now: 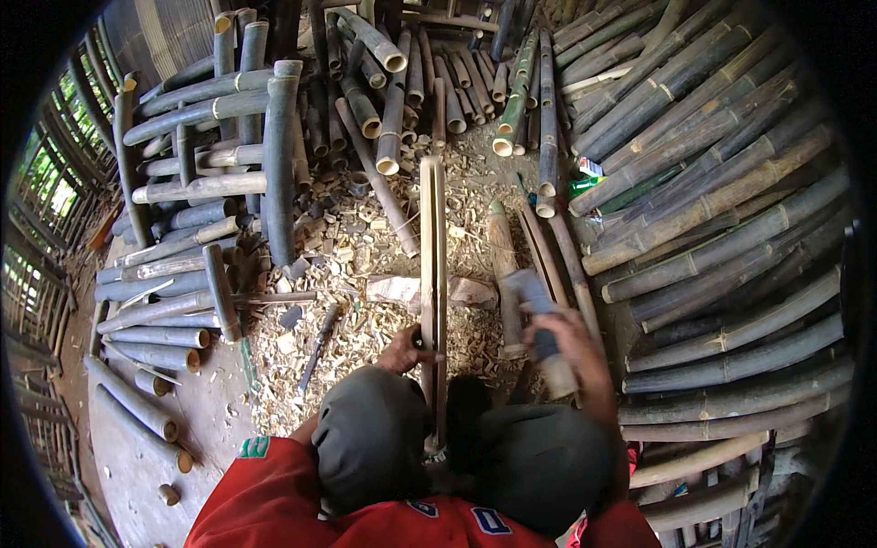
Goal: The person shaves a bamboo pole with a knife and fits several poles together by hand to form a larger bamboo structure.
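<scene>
My left hand closes on the lower part of a split bamboo pole. Its two pale lengths run away from between my knees, with a narrow dark gap between them. To the right of the pole, my right hand is wrapped round a grey, flat, elongated tool. Motion smears this tool, so its exact kind cannot be made out. Beneath the pole, a piece of wood lies crosswise among the shavings. A dark knife rests on the shavings to the left of my left hand.
Wood shavings cover the floor ahead. Long bamboo poles are stacked along the right. A bamboo frame stands at the far left, with cut bamboo lengths nearer. More bamboo tubes lie at the back.
</scene>
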{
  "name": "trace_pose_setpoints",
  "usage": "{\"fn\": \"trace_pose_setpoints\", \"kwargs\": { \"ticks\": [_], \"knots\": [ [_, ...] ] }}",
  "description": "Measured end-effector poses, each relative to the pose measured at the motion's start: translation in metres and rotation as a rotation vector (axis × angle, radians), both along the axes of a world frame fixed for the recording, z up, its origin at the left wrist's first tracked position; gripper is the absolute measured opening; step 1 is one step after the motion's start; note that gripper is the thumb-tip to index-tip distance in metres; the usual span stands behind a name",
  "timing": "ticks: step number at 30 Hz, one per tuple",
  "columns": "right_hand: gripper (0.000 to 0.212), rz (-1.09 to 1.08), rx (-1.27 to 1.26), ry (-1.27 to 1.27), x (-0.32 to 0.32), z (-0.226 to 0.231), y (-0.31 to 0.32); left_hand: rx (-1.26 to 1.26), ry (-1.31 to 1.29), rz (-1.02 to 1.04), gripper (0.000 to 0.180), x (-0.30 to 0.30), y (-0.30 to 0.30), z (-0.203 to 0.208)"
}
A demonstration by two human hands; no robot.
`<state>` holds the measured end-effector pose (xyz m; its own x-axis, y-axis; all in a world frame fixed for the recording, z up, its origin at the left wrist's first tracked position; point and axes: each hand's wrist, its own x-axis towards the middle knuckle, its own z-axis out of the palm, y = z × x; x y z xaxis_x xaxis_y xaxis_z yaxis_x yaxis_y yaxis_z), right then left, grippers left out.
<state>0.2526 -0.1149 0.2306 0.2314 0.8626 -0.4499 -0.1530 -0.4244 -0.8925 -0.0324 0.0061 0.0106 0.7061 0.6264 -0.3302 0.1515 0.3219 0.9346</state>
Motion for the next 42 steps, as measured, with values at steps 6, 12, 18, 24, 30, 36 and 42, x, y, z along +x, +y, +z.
{"fn": "trace_pose_setpoints", "kwargs": {
  "ticks": [6, 12, 18, 24, 30, 36, 42],
  "knots": [
    [0.043, -0.262, 0.167, -0.191, 0.08, 0.052, -0.104, 0.117, -0.356, 0.051, 0.098, 0.036, 0.031, 0.123],
    [0.051, -0.299, 0.217, -0.218, 0.08, 0.089, -0.13, 0.325, -0.43, -0.153, 0.074, 0.044, 0.114, 0.158],
    [0.048, -0.374, 0.46, -0.216, 0.027, 0.18, -0.128, 0.476, -0.384, -0.156, 0.106, 0.023, 0.1, 0.198],
    [0.04, -0.188, 0.575, 0.062, -0.031, 0.223, -0.098, 0.539, -0.572, 0.031, 0.105, 0.043, 0.125, 0.389],
    [0.032, 0.053, 0.603, -0.019, -0.078, 0.238, -0.004, 0.464, -0.572, 0.168, 0.036, 0.068, 0.145, 0.421],
    [0.033, 0.087, 0.617, 0.002, -0.078, 0.242, 0.02, 0.528, -0.659, 0.177, 0.035, 0.074, 0.114, 0.425],
    [0.032, 0.102, 0.576, 0.079, -0.073, 0.237, 0.025, 0.654, -0.648, 0.209, 0.035, 0.075, 0.117, 0.421]
  ]
}}
